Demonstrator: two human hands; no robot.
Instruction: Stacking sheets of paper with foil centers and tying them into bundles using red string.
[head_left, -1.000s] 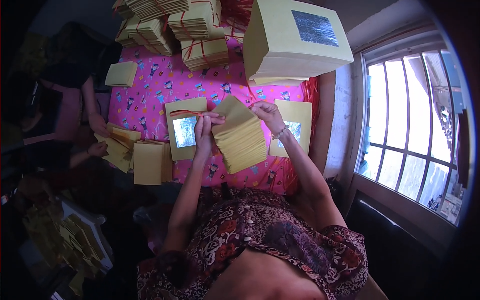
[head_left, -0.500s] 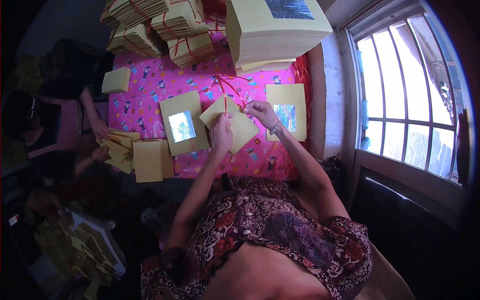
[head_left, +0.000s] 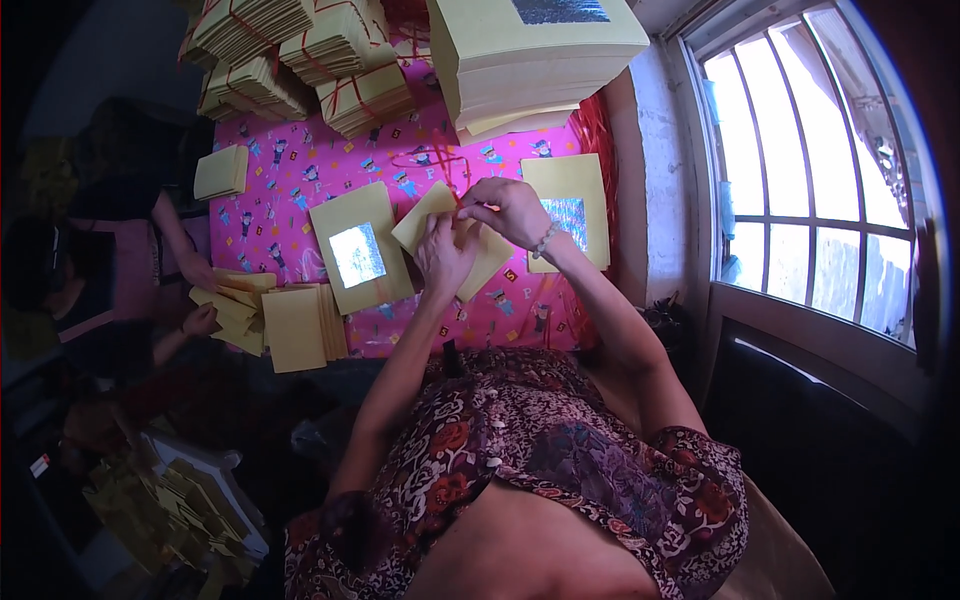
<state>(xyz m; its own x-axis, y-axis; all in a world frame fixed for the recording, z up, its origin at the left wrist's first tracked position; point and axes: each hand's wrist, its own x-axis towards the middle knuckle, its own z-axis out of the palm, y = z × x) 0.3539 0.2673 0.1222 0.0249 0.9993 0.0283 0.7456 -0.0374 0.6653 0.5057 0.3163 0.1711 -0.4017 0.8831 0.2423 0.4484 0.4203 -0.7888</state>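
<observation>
Between my hands a bundle of yellow paper (head_left: 488, 270) lies at a slant on the pink patterned table cover (head_left: 290, 190). Red string (head_left: 447, 172) runs over the bundle and trails beyond its far corner. My left hand (head_left: 445, 250) presses on the bundle, fingers bent near the string. Above it my right hand (head_left: 508, 212) pinches the red string, thumb and forefinger together. One yellow sheet with a silver patch (head_left: 358, 255) is to the left, and another such sheet (head_left: 590, 180) is to the right, partly behind my right wrist.
Tied bundles of yellow paper (head_left: 255, 85) are heaped at the far left. A tall yellow paper stack (head_left: 530, 75) stands at the far right, near the barred window (head_left: 810, 180). At the left, a co-worker's hands (head_left: 200, 300) handle yellow papers beside a fanned pile (head_left: 298, 328).
My right hand has moved left and turned over, closer to my left hand, with the string in its fingers. The view has shifted slightly.
</observation>
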